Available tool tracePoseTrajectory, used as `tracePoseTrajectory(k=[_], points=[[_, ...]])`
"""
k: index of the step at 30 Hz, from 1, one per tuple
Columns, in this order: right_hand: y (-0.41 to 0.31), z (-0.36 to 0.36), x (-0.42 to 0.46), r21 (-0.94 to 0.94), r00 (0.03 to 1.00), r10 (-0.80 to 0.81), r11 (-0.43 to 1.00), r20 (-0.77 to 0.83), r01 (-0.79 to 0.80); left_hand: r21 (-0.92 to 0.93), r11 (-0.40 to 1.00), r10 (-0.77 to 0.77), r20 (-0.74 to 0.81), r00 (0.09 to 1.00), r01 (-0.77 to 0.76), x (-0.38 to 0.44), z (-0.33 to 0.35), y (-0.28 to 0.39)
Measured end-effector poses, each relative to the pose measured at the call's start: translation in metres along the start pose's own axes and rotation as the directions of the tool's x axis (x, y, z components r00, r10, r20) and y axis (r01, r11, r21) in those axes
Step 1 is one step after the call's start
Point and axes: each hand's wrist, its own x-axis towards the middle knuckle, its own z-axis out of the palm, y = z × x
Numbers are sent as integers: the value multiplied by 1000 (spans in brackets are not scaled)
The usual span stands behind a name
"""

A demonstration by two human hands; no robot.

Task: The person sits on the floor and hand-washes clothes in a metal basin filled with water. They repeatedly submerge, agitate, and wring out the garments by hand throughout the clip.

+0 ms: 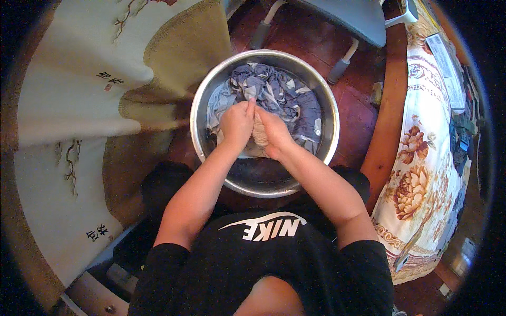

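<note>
A round metal basin stands on the floor between my knees. In it lies wet cloth, bunched up: a grey-blue patterned fabric at the back and right, and a light blue cloth at the left. Both of my hands meet over the middle of the basin. My left hand and my right hand are closed around a beige cloth, which shows between them. Dark water shows in the near part of the basin. The fingertips are partly hidden by the backs of the hands.
A beige and white curtain hangs close along the left. Beyond the basin stands a grey chair or stool with metal legs. At the right, a flowered cloth covers a surface with a wooden edge; items lie on it.
</note>
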Motion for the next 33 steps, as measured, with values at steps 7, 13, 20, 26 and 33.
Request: tracePoseTrajectory(k=[7,13,20,26,33], points=[[3,-8,-1,-66,983,-39,996,179,52,-74,995,60,-16,998,-61,-19,-5,10],[-4,-35,19,153,832,75,970,549,-189,-73,948,307,-56,950,-311,-30,3,29],[-26,-13,0,-504,925,-316,776,211,380,-277,937,194,-88,977,-211,-7,1,14],[-46,-13,-7,-807,858,-214,293,467,513,-143,990,81,559,825,0,9,-51,5],[-43,-36,4,-784,784,39,93,619,614,-265,938,-65,497,865,222,5,-103,24]])
